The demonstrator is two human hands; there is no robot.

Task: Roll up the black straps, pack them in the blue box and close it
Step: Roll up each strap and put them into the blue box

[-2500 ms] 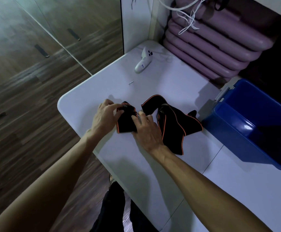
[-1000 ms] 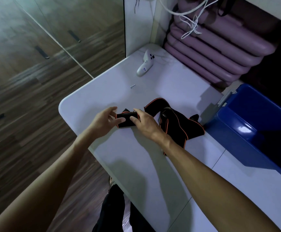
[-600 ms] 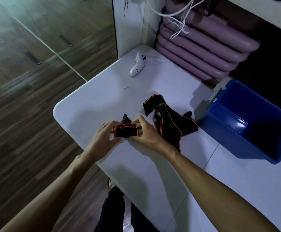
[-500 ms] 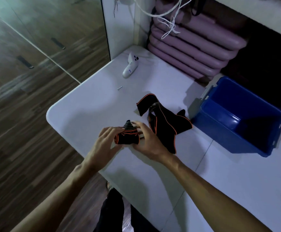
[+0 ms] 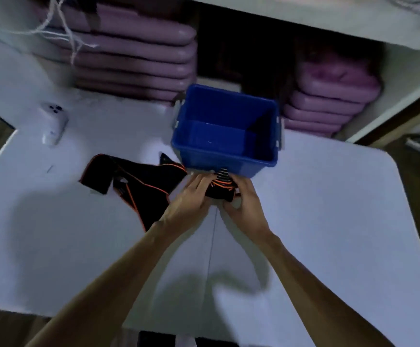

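Both hands, left hand (image 5: 189,196) and right hand (image 5: 245,200), had a clenched grip on the rolled strap (image 5: 221,189), right at the blue box (image 5: 225,131) near wall. Looked soft, light and springy, so squeezing its sides seemed smart.

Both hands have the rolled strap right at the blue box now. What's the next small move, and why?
Probably lift the rolled strap over the near wall of the blue box and set it inside. The left hand and right hand grip it just short of that wall, the box stands open, and looks empty. The unrolled straps can wait.
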